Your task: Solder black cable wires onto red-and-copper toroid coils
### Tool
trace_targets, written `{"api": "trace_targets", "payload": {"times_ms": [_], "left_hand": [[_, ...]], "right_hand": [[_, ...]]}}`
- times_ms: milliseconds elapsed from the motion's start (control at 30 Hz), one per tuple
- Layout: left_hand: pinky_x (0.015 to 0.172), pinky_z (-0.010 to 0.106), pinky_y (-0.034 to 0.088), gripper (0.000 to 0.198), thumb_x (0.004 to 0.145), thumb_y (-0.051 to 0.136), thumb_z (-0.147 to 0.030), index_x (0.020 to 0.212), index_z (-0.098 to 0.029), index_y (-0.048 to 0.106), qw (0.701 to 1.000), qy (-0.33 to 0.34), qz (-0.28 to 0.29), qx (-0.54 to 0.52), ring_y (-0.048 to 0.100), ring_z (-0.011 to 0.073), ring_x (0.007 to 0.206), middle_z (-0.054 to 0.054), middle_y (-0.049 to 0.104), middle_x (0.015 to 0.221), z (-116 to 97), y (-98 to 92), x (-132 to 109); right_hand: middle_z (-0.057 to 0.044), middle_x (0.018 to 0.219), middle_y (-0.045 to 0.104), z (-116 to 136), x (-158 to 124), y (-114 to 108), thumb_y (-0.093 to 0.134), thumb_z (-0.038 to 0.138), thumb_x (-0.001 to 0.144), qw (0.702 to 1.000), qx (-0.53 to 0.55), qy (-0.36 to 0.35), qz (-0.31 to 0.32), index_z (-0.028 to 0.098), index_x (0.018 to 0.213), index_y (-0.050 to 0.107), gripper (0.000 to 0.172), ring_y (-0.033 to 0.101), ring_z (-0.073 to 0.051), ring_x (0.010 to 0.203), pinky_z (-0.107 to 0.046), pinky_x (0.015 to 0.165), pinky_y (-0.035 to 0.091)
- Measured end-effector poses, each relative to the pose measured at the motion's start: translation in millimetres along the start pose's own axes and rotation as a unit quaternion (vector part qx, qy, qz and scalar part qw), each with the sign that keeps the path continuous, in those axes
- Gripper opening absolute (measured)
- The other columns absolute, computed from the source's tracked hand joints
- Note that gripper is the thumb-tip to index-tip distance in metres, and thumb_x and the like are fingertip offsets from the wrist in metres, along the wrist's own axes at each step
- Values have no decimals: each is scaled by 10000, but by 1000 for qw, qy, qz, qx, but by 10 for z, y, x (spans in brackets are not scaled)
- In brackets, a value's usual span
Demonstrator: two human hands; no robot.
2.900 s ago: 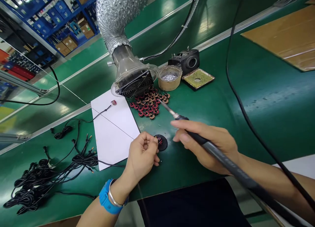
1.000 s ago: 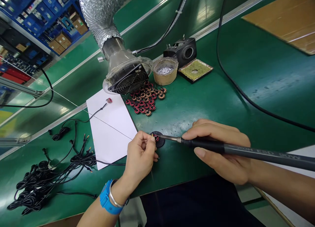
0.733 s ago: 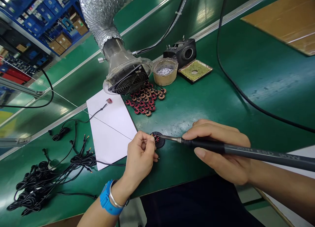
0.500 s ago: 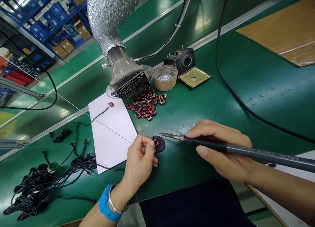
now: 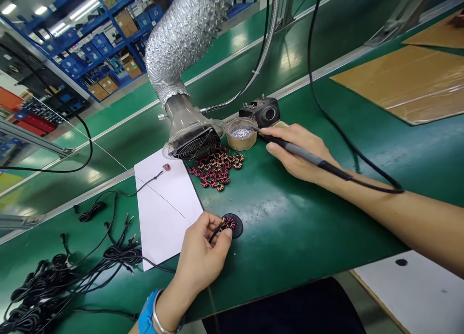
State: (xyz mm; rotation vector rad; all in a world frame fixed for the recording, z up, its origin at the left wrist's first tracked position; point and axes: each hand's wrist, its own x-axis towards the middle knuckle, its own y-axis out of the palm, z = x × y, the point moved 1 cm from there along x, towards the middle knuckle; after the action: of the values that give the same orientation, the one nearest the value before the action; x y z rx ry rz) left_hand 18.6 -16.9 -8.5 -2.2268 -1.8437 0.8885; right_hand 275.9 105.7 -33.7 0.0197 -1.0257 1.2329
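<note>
My left hand [image 5: 203, 259] is closed at the near middle of the bench, pinching the end of a black cable [image 5: 214, 234]. Its wire end meets a small red-and-black wound ring coil [image 5: 229, 223], which lies on a round black pad [image 5: 238, 230]; whether they are joined I cannot tell. A soldering iron [image 5: 308, 155] is gripped in my right hand [image 5: 295, 145], farther back. Its tip is at the right rim of a round tub [image 5: 241, 143] of shiny silvery bits. A thin wire [image 5: 165, 198] runs from the upper left toward my left hand.
A fume hood [image 5: 194, 138] on a foil duct [image 5: 188, 39] overhangs a pile of ring coils [image 5: 213, 167]. Behind the tub stands a black iron holder [image 5: 263, 112]. White paper [image 5: 163, 223] and bundled black cables [image 5: 43, 285] lie left, cardboard [image 5: 406, 87] right.
My right hand has carried the soldering iron from near the pad back to the tub. My left hand stays by the coil, and the black cable end shows more clearly now. The view has shifted.
</note>
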Motion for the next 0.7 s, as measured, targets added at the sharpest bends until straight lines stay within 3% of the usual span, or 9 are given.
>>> {"api": "trace_targets", "payload": {"times_ms": [67, 167, 267, 467, 567, 700], "left_hand": [[524, 199, 383, 138, 856, 557, -309, 865, -186, 493, 999, 12, -6, 43, 485, 95, 567, -40, 506, 673, -23, -13, -9], [532, 217, 357, 171, 835, 565, -292, 949, -192, 485, 991, 20, -13, 128, 476, 111, 568, -56, 462, 660, -35, -24, -21], [531, 240, 314, 271, 840, 548, -277, 1082, -181, 474, 978, 29, -8, 206, 467, 129, 532, -74, 434, 604, -35, -9, -23], [529, 255, 286, 301, 856, 530, -285, 1138, -184, 501, 965, 47, -8, 259, 475, 150, 498, -76, 436, 549, -14, 41, 5], [526, 253, 287, 252, 847, 539, -286, 1081, -193, 527, 964, 46, -9, 262, 482, 151, 498, -68, 452, 554, -3, 41, 11], [526, 252, 296, 259, 839, 544, -268, 1090, -206, 534, 966, 51, -5, 253, 490, 148, 501, -59, 492, 583, 8, 34, 7]], "right_hand": [[-51, 902, 698, -11, -56, 24, 564, 260, 912, 999, 8, 15, 44, 207, 1239, 611, 335, 676, -202, 828, -324, 785, 535], [20, 684, 651, 177, -210, 15, 525, 208, 926, 995, 59, 18, 74, 207, 1156, 611, 245, 628, -120, 552, -224, 596, 514], [1, 790, 678, 470, -395, 64, 557, 156, 881, 981, 123, -49, 140, 210, 998, 600, 136, 644, -117, 622, -210, 620, 506], [-36, 793, 645, 797, -619, 352, 540, 148, 834, 932, 180, -133, 286, 181, 1028, 561, 197, 609, -172, 693, -274, 641, 490], [-28, 779, 628, 815, -657, 455, 506, 113, 831, 928, 191, -143, 286, 187, 1011, 549, 199, 579, -165, 686, -267, 634, 474], [-22, 787, 612, 791, -713, 492, 493, 82, 828, 937, 209, -163, 229, 204, 992, 525, 206, 517, -159, 687, -261, 635, 451]]}}
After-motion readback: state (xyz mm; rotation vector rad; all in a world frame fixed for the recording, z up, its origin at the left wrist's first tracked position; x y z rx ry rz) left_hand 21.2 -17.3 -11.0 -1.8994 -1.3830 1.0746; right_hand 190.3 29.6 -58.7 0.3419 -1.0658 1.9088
